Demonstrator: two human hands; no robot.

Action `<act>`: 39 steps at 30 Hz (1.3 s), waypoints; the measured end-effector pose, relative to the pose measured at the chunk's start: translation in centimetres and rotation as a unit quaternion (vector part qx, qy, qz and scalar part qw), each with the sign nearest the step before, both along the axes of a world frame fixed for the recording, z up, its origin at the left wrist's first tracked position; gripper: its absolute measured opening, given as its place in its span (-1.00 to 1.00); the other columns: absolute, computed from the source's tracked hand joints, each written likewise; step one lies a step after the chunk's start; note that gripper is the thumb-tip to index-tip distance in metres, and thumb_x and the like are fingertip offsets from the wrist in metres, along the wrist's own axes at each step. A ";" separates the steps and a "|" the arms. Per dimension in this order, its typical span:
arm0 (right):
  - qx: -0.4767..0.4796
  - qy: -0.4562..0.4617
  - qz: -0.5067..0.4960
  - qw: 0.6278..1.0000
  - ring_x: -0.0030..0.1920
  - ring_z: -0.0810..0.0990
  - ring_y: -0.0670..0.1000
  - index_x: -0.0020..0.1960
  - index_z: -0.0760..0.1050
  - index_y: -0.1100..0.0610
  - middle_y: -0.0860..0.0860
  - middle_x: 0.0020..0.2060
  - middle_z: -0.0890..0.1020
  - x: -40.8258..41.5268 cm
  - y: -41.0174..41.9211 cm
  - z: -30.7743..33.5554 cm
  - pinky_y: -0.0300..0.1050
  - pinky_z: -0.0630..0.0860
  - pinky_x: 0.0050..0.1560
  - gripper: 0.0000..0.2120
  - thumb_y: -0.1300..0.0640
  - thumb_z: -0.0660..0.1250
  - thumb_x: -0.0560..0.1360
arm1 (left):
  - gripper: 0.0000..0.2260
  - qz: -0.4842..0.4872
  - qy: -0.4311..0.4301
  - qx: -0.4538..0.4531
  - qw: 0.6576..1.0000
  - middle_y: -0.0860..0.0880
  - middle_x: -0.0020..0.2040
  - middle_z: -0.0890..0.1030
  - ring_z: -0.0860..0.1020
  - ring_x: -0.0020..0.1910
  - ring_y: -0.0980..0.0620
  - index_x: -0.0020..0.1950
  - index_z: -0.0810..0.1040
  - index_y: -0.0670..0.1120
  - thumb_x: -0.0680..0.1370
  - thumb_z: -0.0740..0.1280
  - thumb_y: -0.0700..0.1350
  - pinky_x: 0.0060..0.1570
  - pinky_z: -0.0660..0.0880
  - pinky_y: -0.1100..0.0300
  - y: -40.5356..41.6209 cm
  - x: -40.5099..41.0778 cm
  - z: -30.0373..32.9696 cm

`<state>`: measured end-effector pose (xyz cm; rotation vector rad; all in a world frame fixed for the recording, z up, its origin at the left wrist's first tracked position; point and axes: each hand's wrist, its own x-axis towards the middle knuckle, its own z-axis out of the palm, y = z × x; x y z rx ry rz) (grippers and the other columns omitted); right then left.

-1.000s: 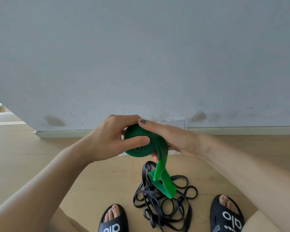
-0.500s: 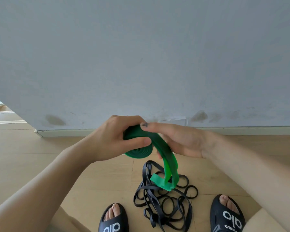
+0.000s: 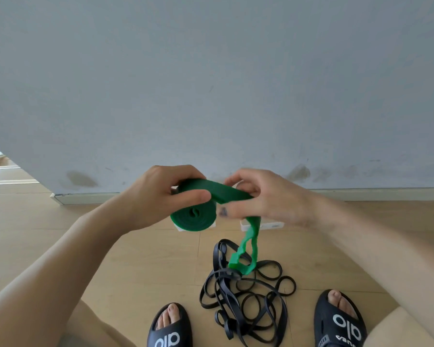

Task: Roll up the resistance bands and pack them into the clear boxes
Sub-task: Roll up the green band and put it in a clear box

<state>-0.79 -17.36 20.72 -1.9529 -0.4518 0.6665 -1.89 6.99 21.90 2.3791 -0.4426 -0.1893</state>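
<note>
Gripping green band (image 3: 193, 216) roll, both hands: L (image 3: 161, 196), R (image 3: 266, 199)

A home interior is suggested: a pale wood-plank floor (image 3: 135, 259) is met by a scuffed grey wall (image 3: 211, 83) with a skirting board (image 3: 386, 192), and slippers (image 3: 169, 329) are worn just before it.

- Two hands: left hand (image 3: 158, 196) and right hand (image 3: 268, 196), both gripping the same band.
- One green band (image 3: 198, 211), partly rolled.
- One tangle of black bands (image 3: 246, 294) on the floor; exact number impossible to tell.
- Two black slippers: left slipper (image 3: 169, 329), right slipper (image 3: 340, 321).
- Two white pieces of clear boxes (image 3: 273, 225), mostly hidden behind the hands.
</note>
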 end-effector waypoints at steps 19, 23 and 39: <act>0.164 0.180 0.017 0.970 -0.50 0.26 -0.05 0.37 0.49 -0.06 0.04 0.05 0.75 -0.5 0.4 -0.9 -0.14 0.31 -0.39 -0.43 -0.41 0.16 0.56 | -0.63 0.042 0.029 -0.191 0.980 -0.06 -0.02 0.73 0.69 -0.02 -0.04 0.12 0.66 -0.04 0.50 0.35 0.20 -0.05 0.61 0.17 -0.7 -0.4 0.1; 0.253 0.275 0.010 0.927 -0.57 0.25 -0.12 0.29 0.53 0.00 0.15 0.20 0.71 -0.6 0.6 -1.4 -0.25 0.25 -0.49 -0.58 -0.27 0.21 0.62 | -0.60 0.031 0.026 -0.196 0.980 -0.07 -0.01 0.73 0.69 0.00 -0.08 0.13 0.65 -0.04 0.49 0.33 0.21 -0.03 0.63 0.12 -1.2 -0.5 0.1; 0.050 0.154 0.027 0.986 0.08 0.66 0.05 0.29 0.62 -0.01 0.09 0.17 0.70 -1.0 1.7 -2.9 0.00 0.56 0.14 -0.29 -0.54 0.20 0.48 | -0.74 -0.093 -0.005 0.008 0.996 0.11 -0.11 0.69 0.66 -0.07 0.03 0.03 0.63 0.11 0.46 0.40 0.24 -0.05 0.61 -0.05 -1.7 -1.2 0.1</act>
